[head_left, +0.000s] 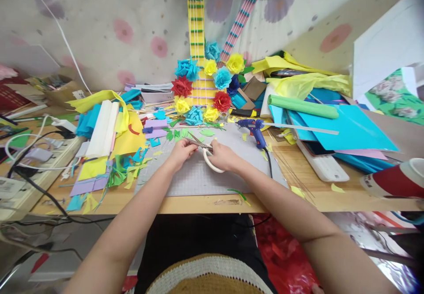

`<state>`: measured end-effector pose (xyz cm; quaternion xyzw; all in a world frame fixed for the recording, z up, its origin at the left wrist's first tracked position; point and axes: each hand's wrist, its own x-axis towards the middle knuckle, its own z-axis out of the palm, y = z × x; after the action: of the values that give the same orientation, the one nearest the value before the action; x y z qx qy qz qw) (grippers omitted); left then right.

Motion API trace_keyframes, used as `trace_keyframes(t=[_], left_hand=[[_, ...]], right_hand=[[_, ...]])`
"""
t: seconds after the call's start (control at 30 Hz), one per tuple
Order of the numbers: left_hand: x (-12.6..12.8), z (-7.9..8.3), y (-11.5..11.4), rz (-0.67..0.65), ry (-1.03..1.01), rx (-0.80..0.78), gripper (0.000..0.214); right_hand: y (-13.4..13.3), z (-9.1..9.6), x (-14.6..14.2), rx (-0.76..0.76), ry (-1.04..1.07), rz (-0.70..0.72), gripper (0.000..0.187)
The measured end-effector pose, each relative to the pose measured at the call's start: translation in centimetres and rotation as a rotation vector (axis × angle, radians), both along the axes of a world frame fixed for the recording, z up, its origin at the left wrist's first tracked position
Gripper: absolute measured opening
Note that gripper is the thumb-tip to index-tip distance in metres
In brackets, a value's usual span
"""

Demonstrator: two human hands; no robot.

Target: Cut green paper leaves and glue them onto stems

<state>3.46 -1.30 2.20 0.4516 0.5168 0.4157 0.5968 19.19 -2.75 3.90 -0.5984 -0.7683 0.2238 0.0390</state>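
A pair of white-handled scissors is in my right hand, over the middle of the grey cutting mat. Their blades point left, towards my left hand. The fingers of my left hand are pinched together at the blades; whatever they hold is too small to make out. Just beyond the hands lie green paper leaves. A blue hot glue gun stands to the right of my right hand, its cord running down across the mat.
Behind the mat, a yellow paper guitar with paper flowers leans on the wall. Crepe paper rolls and scraps lie left, near a power strip. Blue sheets, a white power bank and a red-and-white cup are right.
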Motion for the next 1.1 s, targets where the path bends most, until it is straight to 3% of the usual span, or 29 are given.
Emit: trace_keyframes(t=[0.13,0.3,0.47,0.7,1.1], left_hand=[[1.9,0.7,0.3,-0.016,-0.001,-0.148,0.003],[4.5,1.5,1.0,-0.064,-0.043,-0.28,0.013],[6.0,1.6,1.6,-0.068,-0.104,-0.433,0.019],[6.6,1.4,1.6,-0.073,-0.161,-0.521,0.022],[7.1,1.3,1.2,-0.021,-0.171,-0.474,0.022]], right_hand=[[0.5,1.4,1.3,-0.152,-0.057,-0.038,0.037],[1.4,2.9,2.9,-0.403,0.067,-0.074,0.014],[1.6,3.8,3.9,-0.607,0.134,-0.156,0.014],[1.9,3.3,5.0,-0.644,0.134,-0.144,0.011],[2.6,2.2,5.9,-0.647,0.24,-0.079,0.012]])
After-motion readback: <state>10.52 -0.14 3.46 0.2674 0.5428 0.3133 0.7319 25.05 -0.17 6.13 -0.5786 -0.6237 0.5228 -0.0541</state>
